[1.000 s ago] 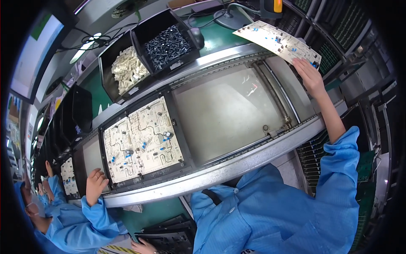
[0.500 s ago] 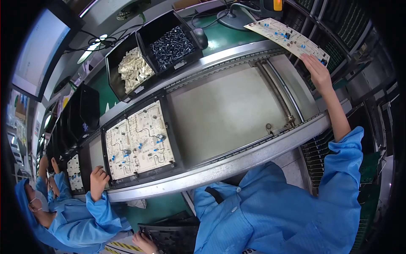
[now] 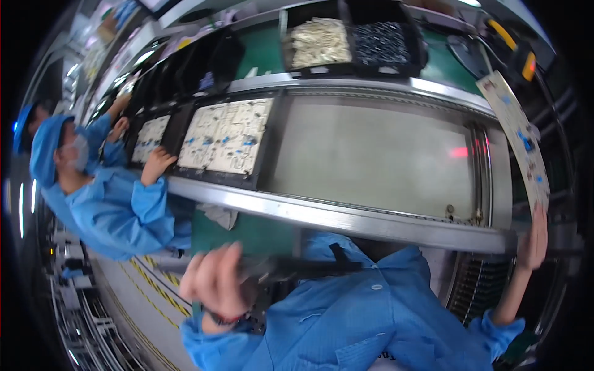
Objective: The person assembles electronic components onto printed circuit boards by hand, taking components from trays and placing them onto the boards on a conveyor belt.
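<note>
1. Two co-workers in blue coats and caps stand at nine o'clock along the line; one co-worker's hand (image 3: 156,164) rests on the steel edge of the conveyor (image 3: 322,213), just beside a black carrier tray (image 3: 263,167).
2. That carrier tray holds a pale populated board (image 3: 226,136) with small blue parts on it. A second board (image 3: 148,137) lies in the next tray, further toward nine o'clock.
3. At six o'clock, near the lower edge, the person's left hand (image 3: 216,281) is raised in front of the blue coat. Its grip is clenched round a dark flat object (image 3: 291,269), too blurred to name. A dark band sits on the wrist.
4. At twelve o'clock, behind the belt on the green worktop (image 3: 263,52), stand two black bins: one bin of pale parts (image 3: 318,40) and, touching it, one bin of dark parts (image 3: 380,42).
5. The middle of the belt (image 3: 377,154) is grey, with a red glow toward three o'clock.
6. At three o'clock the person's right hand (image 3: 535,238) holds the lower end of a long pale circuit board (image 3: 520,136). The board stands tilted on edge, off the belt and beyond its right end, its top toward one o'clock. That grip is grasping the board's edge, fingers flat along it.
</note>
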`<state>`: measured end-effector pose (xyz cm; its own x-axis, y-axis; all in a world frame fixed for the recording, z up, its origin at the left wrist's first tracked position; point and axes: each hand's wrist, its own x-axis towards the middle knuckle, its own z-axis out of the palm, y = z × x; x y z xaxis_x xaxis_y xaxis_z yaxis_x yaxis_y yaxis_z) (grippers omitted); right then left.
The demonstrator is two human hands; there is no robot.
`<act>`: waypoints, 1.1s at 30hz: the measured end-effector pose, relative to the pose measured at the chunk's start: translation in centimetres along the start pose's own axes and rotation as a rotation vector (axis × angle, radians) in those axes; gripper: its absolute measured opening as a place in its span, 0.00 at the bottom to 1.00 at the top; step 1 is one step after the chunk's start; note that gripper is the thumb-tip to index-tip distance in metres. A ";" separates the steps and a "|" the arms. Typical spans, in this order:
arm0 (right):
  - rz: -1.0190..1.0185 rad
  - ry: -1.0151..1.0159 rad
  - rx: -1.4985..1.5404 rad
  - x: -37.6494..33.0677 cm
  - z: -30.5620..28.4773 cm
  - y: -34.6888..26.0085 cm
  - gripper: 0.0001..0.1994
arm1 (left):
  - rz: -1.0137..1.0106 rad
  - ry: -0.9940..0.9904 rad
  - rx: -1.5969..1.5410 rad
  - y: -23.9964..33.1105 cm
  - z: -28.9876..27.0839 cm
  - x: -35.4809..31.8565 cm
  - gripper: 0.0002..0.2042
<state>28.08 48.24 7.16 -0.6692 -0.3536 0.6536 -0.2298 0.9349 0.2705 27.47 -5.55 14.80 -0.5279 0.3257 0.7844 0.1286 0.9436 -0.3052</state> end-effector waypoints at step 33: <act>-0.876 0.030 0.805 8.5 3.8 -7.7 0.08 | -1.012 -0.492 -1.235 -1.4 15.9 1.8 0.18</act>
<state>21.53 38.20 7.95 -0.0488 -0.8725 0.4862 -0.9855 0.1213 0.1187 12.96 -7.27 8.04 -0.9706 -0.2271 0.0800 0.0077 0.3028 0.9530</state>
